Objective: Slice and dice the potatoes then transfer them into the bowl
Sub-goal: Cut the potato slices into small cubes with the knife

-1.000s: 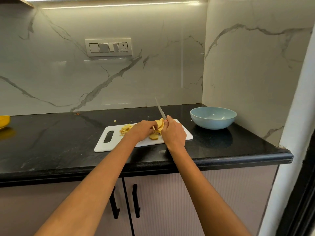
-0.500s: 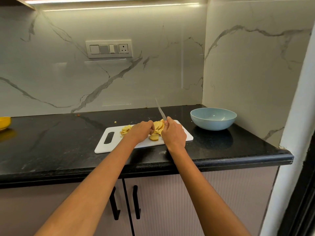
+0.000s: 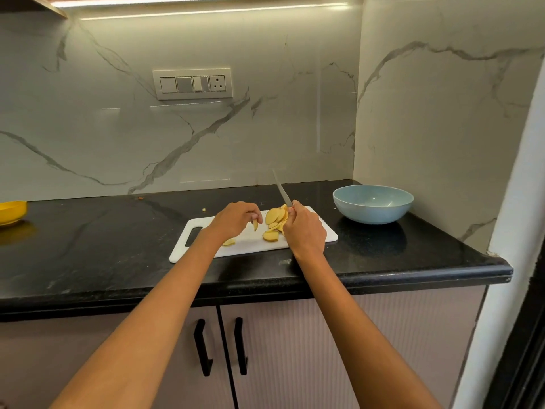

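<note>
Left hand pinching one potato slice above the white cutting board, right hand gripping the knife blade-up beside the heaped potato slices; slicing apparently done, dicing outstanding, blue bowl empty, well right of the board.

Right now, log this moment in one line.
left hand pinches potato slice | right hand grips knife | bowl empty

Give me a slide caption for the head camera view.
Left hand pinches a potato slice over the white cutting board; right hand holds the knife.
</note>
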The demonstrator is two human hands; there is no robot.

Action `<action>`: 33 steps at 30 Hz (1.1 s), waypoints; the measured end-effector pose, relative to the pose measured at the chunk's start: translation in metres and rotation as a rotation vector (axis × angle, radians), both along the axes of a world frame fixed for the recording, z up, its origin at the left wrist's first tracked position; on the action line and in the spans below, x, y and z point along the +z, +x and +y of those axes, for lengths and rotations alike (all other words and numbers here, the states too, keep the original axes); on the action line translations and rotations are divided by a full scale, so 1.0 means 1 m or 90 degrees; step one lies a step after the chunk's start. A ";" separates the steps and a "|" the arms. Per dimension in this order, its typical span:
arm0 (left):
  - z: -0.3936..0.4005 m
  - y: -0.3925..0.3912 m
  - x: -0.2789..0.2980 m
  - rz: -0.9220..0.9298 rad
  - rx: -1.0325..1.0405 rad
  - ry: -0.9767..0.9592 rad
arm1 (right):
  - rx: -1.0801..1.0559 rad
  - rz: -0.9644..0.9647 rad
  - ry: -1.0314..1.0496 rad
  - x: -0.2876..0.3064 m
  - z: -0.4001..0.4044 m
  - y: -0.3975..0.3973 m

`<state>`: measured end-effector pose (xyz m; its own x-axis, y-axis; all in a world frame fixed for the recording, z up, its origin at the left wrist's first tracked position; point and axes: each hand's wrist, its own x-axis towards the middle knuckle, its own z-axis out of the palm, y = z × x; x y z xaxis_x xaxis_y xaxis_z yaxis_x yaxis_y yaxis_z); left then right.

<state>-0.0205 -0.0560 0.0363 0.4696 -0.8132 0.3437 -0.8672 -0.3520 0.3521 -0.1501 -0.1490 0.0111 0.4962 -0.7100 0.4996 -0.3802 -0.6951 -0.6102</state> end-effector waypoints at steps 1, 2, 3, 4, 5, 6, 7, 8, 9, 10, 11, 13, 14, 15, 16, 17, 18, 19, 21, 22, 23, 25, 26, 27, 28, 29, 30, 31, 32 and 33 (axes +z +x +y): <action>0.003 0.002 -0.002 0.008 -0.006 0.026 | 0.001 0.001 -0.001 0.000 0.000 0.000; 0.005 0.005 -0.006 0.014 -0.011 0.053 | 0.001 0.003 -0.002 0.000 0.000 0.000; 0.007 0.007 -0.009 0.012 -0.009 0.073 | 0.001 0.005 -0.002 0.000 0.000 0.000; 0.009 0.009 -0.013 0.005 0.001 0.080 | 0.001 0.004 -0.002 0.000 0.000 0.000; 0.011 0.011 -0.015 0.000 0.018 0.075 | 0.001 0.002 0.000 0.000 0.000 0.001; 0.014 0.013 -0.017 0.001 0.039 0.057 | 0.001 -0.001 0.002 0.000 0.000 0.001; 0.017 0.014 -0.017 0.011 0.061 0.032 | 0.001 -0.002 0.003 0.000 0.000 0.000; 0.022 0.016 -0.017 0.028 0.080 -0.003 | 0.001 -0.002 0.002 0.000 0.000 0.001; 0.028 0.016 -0.017 0.049 0.100 -0.041 | 0.000 0.000 0.002 -0.001 0.000 0.001; 0.035 0.017 -0.017 0.065 0.117 -0.077 | -0.002 -0.001 0.001 -0.001 0.000 0.000; 0.043 0.018 -0.017 0.074 0.132 -0.105 | -0.002 -0.003 0.003 -0.001 0.000 0.000; 0.059 0.019 -0.018 0.093 0.135 -0.126 | 0.006 -0.014 0.006 -0.001 0.003 -0.002; 0.066 0.018 -0.019 0.109 0.125 -0.119 | 0.014 -0.019 0.006 -0.001 0.005 -0.003; 0.072 0.017 -0.021 0.132 0.116 -0.105 | 0.021 -0.021 0.006 -0.001 0.008 -0.004; 0.077 0.017 -0.024 0.157 0.106 -0.096 | 0.030 -0.021 0.001 -0.001 0.012 -0.005; 0.079 0.016 -0.027 0.176 0.096 -0.093 | 0.040 -0.018 -0.006 -0.001 0.016 -0.004; 0.080 0.016 -0.029 0.183 0.086 -0.100 | 0.053 -0.011 -0.015 -0.002 0.021 -0.004; 0.079 0.015 -0.031 0.183 0.084 -0.109 | 0.067 0.000 -0.017 -0.002 0.025 -0.003; 0.075 0.017 -0.034 0.182 0.084 -0.122 | 0.095 0.039 -0.012 -0.002 0.033 0.001; 0.072 0.017 -0.034 0.187 0.086 -0.123 | 0.108 0.067 -0.010 -0.002 0.037 0.002; 0.070 0.017 -0.034 0.190 0.088 -0.122 | 0.118 0.095 -0.008 -0.003 0.040 0.004; 0.064 0.015 -0.036 0.177 0.099 -0.123 | 0.125 0.138 -0.007 -0.003 0.044 0.007; 0.062 0.014 -0.037 0.167 0.109 -0.128 | 0.123 0.149 -0.003 -0.003 0.045 0.008; 0.060 0.012 -0.038 0.157 0.119 -0.134 | 0.118 0.152 0.004 -0.002 0.045 0.009; 0.058 0.011 -0.039 0.149 0.126 -0.140 | 0.116 0.153 0.010 -0.002 0.045 0.011; 0.057 0.010 -0.040 0.144 0.129 -0.144 | 0.118 0.156 0.014 -0.001 0.045 0.013; 0.056 0.010 -0.040 0.141 0.128 -0.148 | 0.124 0.161 0.013 0.000 0.046 0.015; 0.056 0.010 -0.041 0.142 0.125 -0.150 | 0.130 0.168 0.008 0.001 0.047 0.017; 0.055 0.011 -0.041 0.143 0.120 -0.151 | 0.135 0.175 0.001 0.001 0.048 0.019; 0.056 0.011 -0.041 0.144 0.117 -0.151 | 0.138 0.181 -0.006 0.001 0.049 0.021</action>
<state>-0.0091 -0.0003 -0.0049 0.6859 -0.6186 0.3832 -0.6882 -0.3802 0.6180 -0.1287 -0.1003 0.0123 0.7547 -0.5695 0.3257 -0.3772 -0.7829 -0.4948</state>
